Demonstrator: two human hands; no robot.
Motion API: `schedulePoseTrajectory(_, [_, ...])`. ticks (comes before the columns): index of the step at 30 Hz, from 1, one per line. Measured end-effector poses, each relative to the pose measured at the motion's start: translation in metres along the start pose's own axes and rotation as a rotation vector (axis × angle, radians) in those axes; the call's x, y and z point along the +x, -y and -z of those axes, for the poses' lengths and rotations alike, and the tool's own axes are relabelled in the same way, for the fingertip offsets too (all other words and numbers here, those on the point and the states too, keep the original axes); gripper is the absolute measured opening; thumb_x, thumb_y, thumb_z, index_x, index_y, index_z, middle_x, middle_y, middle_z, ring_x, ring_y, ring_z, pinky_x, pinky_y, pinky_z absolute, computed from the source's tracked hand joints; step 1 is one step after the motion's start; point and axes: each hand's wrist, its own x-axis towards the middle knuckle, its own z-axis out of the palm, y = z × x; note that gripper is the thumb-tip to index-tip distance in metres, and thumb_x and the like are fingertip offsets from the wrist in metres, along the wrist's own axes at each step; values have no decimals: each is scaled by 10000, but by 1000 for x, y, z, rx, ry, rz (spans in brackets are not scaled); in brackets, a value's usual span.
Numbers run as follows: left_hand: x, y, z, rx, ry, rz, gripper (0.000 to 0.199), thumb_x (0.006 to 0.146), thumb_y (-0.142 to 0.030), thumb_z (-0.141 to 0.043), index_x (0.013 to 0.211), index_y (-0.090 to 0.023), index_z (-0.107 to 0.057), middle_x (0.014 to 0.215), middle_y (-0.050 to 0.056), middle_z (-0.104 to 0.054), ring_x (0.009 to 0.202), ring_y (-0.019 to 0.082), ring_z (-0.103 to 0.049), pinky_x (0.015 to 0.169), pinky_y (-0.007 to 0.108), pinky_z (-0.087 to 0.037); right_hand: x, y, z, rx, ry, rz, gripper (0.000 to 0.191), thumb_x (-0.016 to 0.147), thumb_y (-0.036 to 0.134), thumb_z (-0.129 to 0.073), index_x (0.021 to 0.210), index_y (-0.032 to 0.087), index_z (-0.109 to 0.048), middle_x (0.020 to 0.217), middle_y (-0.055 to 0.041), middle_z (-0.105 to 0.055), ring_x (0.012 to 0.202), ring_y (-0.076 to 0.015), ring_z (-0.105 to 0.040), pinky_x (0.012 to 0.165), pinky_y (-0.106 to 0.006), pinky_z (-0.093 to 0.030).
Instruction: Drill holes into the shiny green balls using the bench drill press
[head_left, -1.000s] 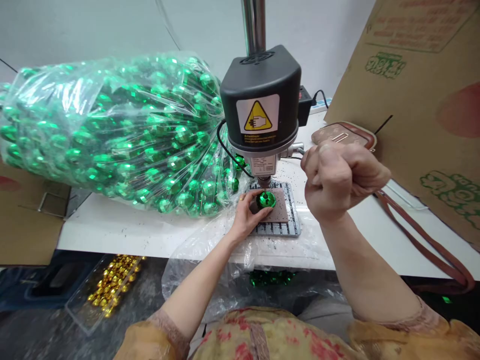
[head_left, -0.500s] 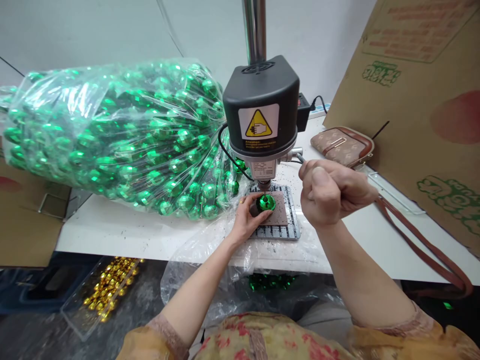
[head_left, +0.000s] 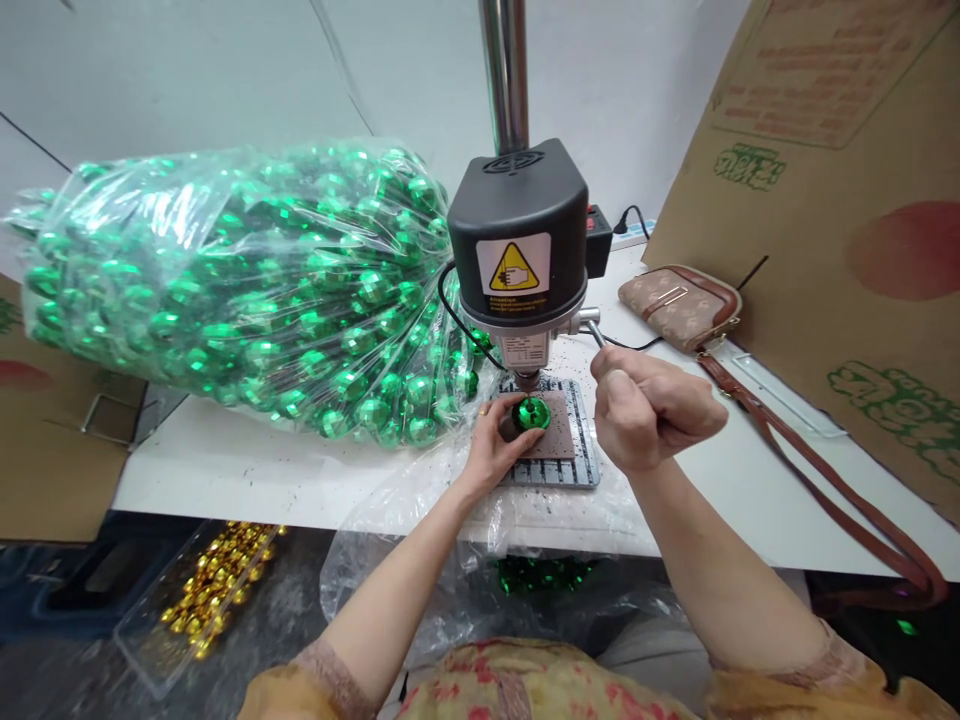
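Observation:
Under the chuck of a small black drill press, a shiny green faceted ball rests on a brown board over the slotted metal base. My left hand grips the ball from the left, thumb in front and fingers behind. The drill bit comes down at the top of the ball; how deep it goes I cannot make out. My right hand is closed in a fist around the press's feed lever, whose end is hidden in it.
A clear plastic bag of green balls lies at left. At right are a patterned purse with a brown strap and a cardboard box. Gold balls fill a clear bin below the table. Dark shavings dot the base.
The view has shifted slightly. My right hand, with the lever, has moved a little relative to the press. My left hand still holds the green ball in the same place.

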Motion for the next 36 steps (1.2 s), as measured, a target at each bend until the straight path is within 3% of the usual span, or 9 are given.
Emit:
schedulePoseTrajectory(7, [2, -1, -4, -35, -31, 36, 446, 809, -383, -829, 1196, -224, -674, 1195, 95, -701, 1137, 276, -651, 1001, 434, -510, 59, 6, -24, -64, -130, -417, 510, 867, 242, -711, 513, 188, -347, 438, 70, -341, 391, -42, -313, 414, -276, -215])
schedulePoseTrajectory(12, [-29, -27, 8, 7, -89, -3, 346, 840, -377, -764, 1125, -221, -646, 1039, 71, -696, 956, 231, -670, 831, 366, -535, 78, 2, -29, -79, -90, -498, 534, 896, 385, -693, 543, 195, -340, 469, 72, -346, 398, -27, -309, 416, -236, -271])
schedulePoseTrajectory(15, [-67, -46, 22, 51, 190, -282, 368, 859, -433, -724, 1151, -230, -631, 984, 63, -688, 889, 215, -654, 774, 344, -525, 75, 1, -28, -34, -108, -479, 505, 887, 294, -703, 539, 194, -351, 463, 72, -355, 396, -26, -298, 416, -234, -244])
schedulePoseTrajectory(18, [-102, -54, 31, 318, 517, -583, 414, 866, -489, -716, 1176, -227, -633, 915, 59, -678, 834, 224, -635, 739, 354, -517, 73, -2, -28, 11, -142, -424, 503, 849, 266, -744, 525, 203, -364, 435, 70, -351, 371, -39, -289, 390, -253, -210])
schedulePoseTrajectory(21, [-113, -49, 36, 462, 575, -710, 456, 895, -519, -701, 1234, -227, -610, 1002, 79, -701, 945, 254, -651, 833, 388, -537, 73, -3, -27, -14, -119, -403, 505, 866, 277, -729, 534, 207, -356, 442, 65, -340, 377, -45, -290, 398, -260, -221])
schedulePoseTrajectory(25, [-70, -32, 44, 280, 296, -554, 236, 1000, -318, -564, 1212, -220, -596, 1052, 100, -716, 1018, 239, -668, 887, 373, -549, 72, -3, -25, -66, -91, -403, 511, 890, 324, -703, 552, 213, -335, 451, 59, -333, 391, -53, -292, 410, -268, -229])
schedulePoseTrajectory(29, [25, -1, 53, 376, -10, -265, 287, 947, -85, -433, 1096, -215, -641, 1006, 105, -711, 952, 247, -673, 869, 394, -548, 71, -4, -24, -50, -101, -392, 499, 881, 295, -713, 544, 212, -355, 442, 59, -337, 381, -59, -300, 406, -281, -226])
schedulePoseTrajectory(33, [108, 28, 52, 466, -21, -99, 229, 825, -36, -562, 946, -184, -688, 1096, 144, -708, 1071, 317, -635, 985, 460, -515, 71, -4, -24, -26, -109, -398, 470, 877, 214, -699, 537, 210, -374, 437, 52, -352, 374, -70, -305, 397, -293, -228])
schedulePoseTrajectory(36, [137, 39, 44, 401, -12, -9, 200, 786, -89, -683, 958, -189, -702, 1157, 134, -711, 1120, 335, -612, 991, 472, -516, 72, -2, -25, -37, -98, -404, 477, 887, 229, -691, 538, 207, -367, 438, 53, -344, 378, -61, -303, 386, -274, -234])
